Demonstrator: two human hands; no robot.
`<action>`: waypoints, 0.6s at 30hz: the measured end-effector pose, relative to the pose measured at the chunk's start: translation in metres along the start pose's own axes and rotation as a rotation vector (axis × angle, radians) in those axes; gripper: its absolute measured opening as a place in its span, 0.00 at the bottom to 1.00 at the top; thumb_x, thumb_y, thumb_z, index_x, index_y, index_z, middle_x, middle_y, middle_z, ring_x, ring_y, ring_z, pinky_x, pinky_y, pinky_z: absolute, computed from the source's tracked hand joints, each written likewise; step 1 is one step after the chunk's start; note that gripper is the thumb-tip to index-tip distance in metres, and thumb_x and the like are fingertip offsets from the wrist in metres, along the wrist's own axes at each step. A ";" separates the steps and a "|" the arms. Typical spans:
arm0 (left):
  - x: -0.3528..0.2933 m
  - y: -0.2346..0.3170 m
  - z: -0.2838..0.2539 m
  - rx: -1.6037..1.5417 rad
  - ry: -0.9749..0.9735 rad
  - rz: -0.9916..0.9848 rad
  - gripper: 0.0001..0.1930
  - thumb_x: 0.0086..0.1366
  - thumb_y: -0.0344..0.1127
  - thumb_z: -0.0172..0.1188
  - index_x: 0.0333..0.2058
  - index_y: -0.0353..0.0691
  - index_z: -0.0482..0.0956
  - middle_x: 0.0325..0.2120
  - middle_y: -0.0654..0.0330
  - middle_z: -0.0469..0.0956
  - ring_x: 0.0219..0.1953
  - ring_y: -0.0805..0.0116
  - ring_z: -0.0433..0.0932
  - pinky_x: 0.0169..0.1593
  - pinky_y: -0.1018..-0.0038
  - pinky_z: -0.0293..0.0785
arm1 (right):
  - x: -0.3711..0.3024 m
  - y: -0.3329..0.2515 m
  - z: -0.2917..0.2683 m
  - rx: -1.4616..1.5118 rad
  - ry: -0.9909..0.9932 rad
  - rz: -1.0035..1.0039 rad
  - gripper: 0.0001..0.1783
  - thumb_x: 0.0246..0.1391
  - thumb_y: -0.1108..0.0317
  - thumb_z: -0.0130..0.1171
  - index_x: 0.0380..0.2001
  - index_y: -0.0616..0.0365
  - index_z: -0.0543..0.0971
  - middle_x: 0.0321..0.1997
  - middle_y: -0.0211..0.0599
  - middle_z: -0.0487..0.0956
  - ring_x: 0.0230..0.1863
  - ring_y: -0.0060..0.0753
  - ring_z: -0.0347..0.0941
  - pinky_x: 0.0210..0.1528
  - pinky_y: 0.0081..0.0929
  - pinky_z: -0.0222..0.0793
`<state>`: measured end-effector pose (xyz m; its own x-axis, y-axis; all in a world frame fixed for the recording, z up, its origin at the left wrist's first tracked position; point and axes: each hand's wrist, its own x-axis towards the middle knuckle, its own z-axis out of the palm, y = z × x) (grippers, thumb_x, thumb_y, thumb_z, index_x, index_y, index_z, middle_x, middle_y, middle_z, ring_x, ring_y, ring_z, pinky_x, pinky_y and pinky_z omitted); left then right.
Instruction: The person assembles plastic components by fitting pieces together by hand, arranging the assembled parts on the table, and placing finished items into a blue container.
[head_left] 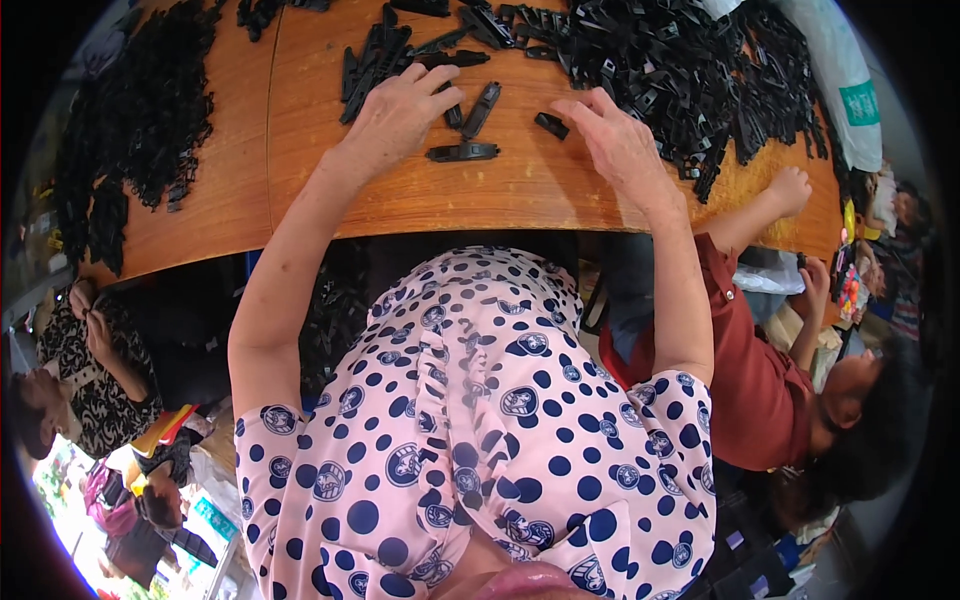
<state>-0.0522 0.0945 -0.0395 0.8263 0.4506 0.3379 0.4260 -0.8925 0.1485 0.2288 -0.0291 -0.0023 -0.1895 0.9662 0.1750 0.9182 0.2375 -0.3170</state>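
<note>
My left hand (390, 118) reaches over the wooden table, with its thumb and fingers closed around a narrow black plastic part (454, 117), partly hidden beneath them. To its right, my right hand (620, 145) has a short black plastic piece (550, 125) at its fingertips. Between the hands lie an upright-pointing long black part (484, 108) and a crosswise one (463, 152), both clip-like in shape. More long black parts (375, 62) rest in a loose group just beyond my left hand.
A large heap of black parts (660, 60) covers the table's far right, and another (140, 100) its left end. Beside the right heap stands a pale plastic bag (840, 80). A co-worker in a red-brown top (760, 380) sits right, an arm on the table; another person (100, 350) sits left.
</note>
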 end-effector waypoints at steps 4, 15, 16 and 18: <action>-0.002 0.006 -0.002 -0.023 -0.125 -0.014 0.12 0.57 0.26 0.64 0.41 0.41 0.79 0.42 0.61 0.77 0.46 0.61 0.76 0.46 0.67 0.80 | 0.010 0.002 0.000 0.086 -0.031 -0.087 0.14 0.58 0.70 0.58 0.48 0.53 0.76 0.43 0.38 0.76 0.42 0.52 0.78 0.41 0.42 0.77; 0.003 0.042 0.007 -0.311 -0.026 -0.107 0.12 0.59 0.34 0.67 0.41 0.42 0.78 0.39 0.61 0.74 0.46 0.58 0.75 0.48 0.64 0.76 | 0.007 -0.019 0.027 0.373 0.130 0.115 0.13 0.52 0.72 0.64 0.42 0.56 0.79 0.42 0.40 0.78 0.41 0.49 0.78 0.42 0.41 0.74; 0.000 0.043 0.006 -0.355 0.056 -0.147 0.12 0.58 0.34 0.68 0.40 0.41 0.78 0.40 0.59 0.74 0.46 0.57 0.75 0.49 0.64 0.76 | -0.005 -0.013 0.032 0.331 0.138 0.117 0.12 0.51 0.72 0.65 0.41 0.57 0.80 0.42 0.39 0.78 0.41 0.49 0.77 0.42 0.40 0.72; -0.010 0.037 0.005 -0.358 0.021 -0.191 0.12 0.58 0.34 0.67 0.40 0.40 0.78 0.39 0.59 0.74 0.47 0.57 0.75 0.49 0.63 0.76 | -0.021 -0.002 0.035 0.285 0.141 0.123 0.11 0.51 0.72 0.65 0.39 0.57 0.80 0.43 0.38 0.79 0.41 0.48 0.76 0.43 0.39 0.71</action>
<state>-0.0426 0.0567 -0.0423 0.7356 0.6117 0.2909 0.4129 -0.7454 0.5233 0.2187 -0.0467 -0.0379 -0.0153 0.9705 0.2406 0.7930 0.1584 -0.5883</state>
